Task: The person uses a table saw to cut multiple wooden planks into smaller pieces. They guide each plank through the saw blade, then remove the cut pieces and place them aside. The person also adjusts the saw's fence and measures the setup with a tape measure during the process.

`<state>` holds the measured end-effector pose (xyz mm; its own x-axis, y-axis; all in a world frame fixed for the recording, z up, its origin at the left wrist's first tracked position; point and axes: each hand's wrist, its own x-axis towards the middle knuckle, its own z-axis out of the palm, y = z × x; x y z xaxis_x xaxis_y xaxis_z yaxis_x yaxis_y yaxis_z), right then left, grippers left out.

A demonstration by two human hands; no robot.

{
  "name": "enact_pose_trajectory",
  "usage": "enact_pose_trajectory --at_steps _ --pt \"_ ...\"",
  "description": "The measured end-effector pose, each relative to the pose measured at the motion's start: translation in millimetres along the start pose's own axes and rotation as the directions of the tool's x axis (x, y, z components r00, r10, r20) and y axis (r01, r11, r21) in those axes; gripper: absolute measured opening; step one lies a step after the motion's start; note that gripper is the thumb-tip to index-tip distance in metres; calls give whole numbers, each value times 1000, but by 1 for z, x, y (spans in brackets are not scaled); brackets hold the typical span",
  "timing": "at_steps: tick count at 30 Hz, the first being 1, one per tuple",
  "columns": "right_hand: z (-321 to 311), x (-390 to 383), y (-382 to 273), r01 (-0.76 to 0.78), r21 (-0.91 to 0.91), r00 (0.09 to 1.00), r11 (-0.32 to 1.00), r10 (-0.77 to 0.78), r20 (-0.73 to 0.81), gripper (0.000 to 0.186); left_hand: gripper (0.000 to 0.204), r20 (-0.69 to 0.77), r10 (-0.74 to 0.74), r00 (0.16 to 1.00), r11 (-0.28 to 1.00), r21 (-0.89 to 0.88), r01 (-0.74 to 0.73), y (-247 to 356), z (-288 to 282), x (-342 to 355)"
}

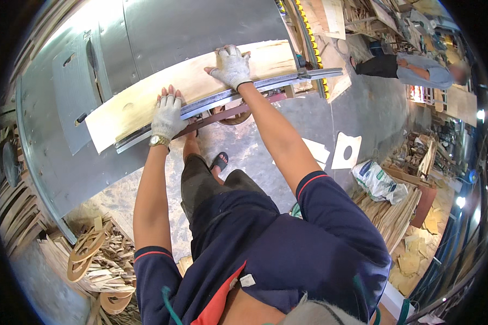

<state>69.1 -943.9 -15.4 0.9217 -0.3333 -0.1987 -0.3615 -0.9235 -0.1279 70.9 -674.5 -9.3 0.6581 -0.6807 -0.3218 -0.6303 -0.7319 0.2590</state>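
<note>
A long pale wooden board (130, 111) lies slantwise across a grey metal machine table (162, 32), its near edge along a metal rail (209, 102). My left hand (168, 118), in a white glove with bare fingertips, rests at the board's near edge by the rail, fingers stretched forward; its thumb is hard to make out. Farther right, my right hand (232, 67), gloved the same way, presses on the board with fingers spread. Left of the board's far edge, a narrow dark slot (96, 67) runs through a lighter strip of the table.
Wood offcuts (111, 265) are heaped at lower left. At right stand stacked thin boards (387, 216) with a white plastic bag (379, 183) on top. A white sheet with a round hole (346, 150) lies on the floor. Another person (425, 70) stands at upper right.
</note>
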Motion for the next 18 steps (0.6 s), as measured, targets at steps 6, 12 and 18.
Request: enact_pose_trajectory --at_steps 6,12,18 --pt "0 2 6 31 23 997 999 -29 -77 86 105 -68 23 997 1000 3 -23 1 8 6" --pt "-15 42 17 234 -19 971 972 -235 -38 84 110 -137 62 989 998 15 -60 -3 15 4" --pt "-13 71 16 216 -30 973 976 -213 87 80 112 -165 78 983 997 11 -78 -5 20 4"
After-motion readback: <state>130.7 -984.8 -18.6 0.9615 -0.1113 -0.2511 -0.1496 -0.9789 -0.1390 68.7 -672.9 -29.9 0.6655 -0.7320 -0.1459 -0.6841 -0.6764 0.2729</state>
